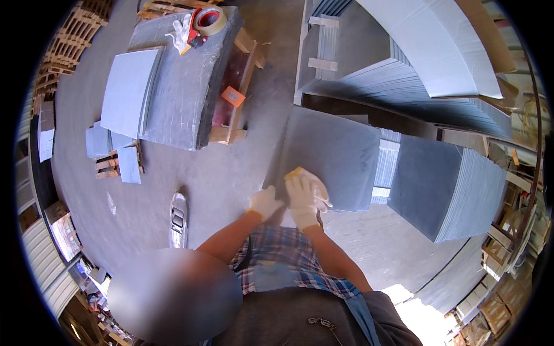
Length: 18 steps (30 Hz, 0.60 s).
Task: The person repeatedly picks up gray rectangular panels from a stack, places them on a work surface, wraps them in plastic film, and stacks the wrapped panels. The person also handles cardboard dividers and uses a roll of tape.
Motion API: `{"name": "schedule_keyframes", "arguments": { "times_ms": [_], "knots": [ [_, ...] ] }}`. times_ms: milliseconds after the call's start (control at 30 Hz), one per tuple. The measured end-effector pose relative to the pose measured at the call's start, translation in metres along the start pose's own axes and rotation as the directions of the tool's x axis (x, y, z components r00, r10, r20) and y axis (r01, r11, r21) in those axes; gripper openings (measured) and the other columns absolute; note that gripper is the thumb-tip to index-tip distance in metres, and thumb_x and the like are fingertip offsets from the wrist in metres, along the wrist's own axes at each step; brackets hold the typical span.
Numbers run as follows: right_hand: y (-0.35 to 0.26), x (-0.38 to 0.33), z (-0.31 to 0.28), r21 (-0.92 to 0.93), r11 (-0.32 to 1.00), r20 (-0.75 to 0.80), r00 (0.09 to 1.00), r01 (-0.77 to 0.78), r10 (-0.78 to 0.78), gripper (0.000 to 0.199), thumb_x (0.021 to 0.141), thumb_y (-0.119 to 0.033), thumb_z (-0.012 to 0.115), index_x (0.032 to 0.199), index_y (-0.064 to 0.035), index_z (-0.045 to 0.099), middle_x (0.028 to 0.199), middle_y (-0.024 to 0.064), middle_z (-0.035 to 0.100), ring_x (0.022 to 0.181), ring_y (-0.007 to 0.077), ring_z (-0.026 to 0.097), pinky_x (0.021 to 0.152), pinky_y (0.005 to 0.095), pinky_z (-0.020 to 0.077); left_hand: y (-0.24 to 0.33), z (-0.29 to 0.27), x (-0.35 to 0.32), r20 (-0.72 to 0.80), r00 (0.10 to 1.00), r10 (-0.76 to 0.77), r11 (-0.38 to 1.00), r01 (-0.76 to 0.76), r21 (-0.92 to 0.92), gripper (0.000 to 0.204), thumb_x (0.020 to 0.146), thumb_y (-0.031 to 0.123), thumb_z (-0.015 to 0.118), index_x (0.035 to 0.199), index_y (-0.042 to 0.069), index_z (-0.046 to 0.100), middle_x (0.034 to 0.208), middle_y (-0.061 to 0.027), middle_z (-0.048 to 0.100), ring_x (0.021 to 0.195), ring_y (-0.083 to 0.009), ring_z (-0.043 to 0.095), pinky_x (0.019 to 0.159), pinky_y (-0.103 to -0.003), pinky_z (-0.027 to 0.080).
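Both my hands wear white gloves at the near left corner of a large dark grey slab (332, 153). My left hand (265, 203) is beside its left edge with the fingers curled; whatever they hold, if anything, is hidden. My right hand (300, 202) reaches over the slab's near edge, its fingers wrapped on a bunched white work glove (315, 183) with a yellow cuff. The slab lies flat, its surface smooth and slightly dusty.
To the right stands a stack of grey slabs (430, 179); larger slabs (360, 49) lean in a rack beyond. At far left, a slab-covered pallet (180, 95) carries pale sheets (130, 89), a tape dispenser (206, 23) and another glove (181, 32). A long silver tool (178, 222) lies on the floor.
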State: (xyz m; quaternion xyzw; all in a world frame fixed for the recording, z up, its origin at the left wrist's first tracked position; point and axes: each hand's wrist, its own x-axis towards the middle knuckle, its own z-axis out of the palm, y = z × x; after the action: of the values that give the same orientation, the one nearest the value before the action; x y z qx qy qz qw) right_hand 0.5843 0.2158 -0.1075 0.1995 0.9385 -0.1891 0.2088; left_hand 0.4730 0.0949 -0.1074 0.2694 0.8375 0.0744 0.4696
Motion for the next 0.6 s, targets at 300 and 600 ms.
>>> {"name": "schedule_keyframes", "arguments": {
  "times_ms": [300, 600],
  "knots": [
    [0.036, -0.039, 0.005, 0.114, 0.901, -0.397, 0.851, 0.418, -0.344, 0.045, 0.079, -0.002, 0.059, 0.123, -0.0086, 0.062, 0.129, 0.0105, 0.06, 0.13, 0.0302, 0.051, 0.113, 0.0423, 0.0379, -0.058, 0.011, -0.003, 0.055, 0.998, 0.004, 0.997, 0.0, -0.073, 0.055, 0.085, 0.048, 0.067, 0.108, -0.002, 0.07, 0.107, -0.0249, 0.072, 0.1, -0.0409, 0.069, 0.088, -0.048, 0.053],
    [0.134, -0.07, -0.048, 0.463, 0.789, -0.232, 0.804, -0.403, 0.547, 0.038, 0.091, -0.014, 0.059, 0.127, -0.0039, 0.064, 0.126, 0.0135, 0.067, 0.123, 0.0314, 0.06, 0.102, 0.0394, 0.0491, -0.056, -0.042, -0.008, 0.065, 0.997, -0.039, 0.941, 0.059, -0.333, 0.048, 0.088, 0.04, 0.071, 0.093, -0.008, 0.066, 0.075, -0.0157, 0.07, 0.059, -0.0233, 0.068, 0.056, -0.036, 0.054]
  ]
}}
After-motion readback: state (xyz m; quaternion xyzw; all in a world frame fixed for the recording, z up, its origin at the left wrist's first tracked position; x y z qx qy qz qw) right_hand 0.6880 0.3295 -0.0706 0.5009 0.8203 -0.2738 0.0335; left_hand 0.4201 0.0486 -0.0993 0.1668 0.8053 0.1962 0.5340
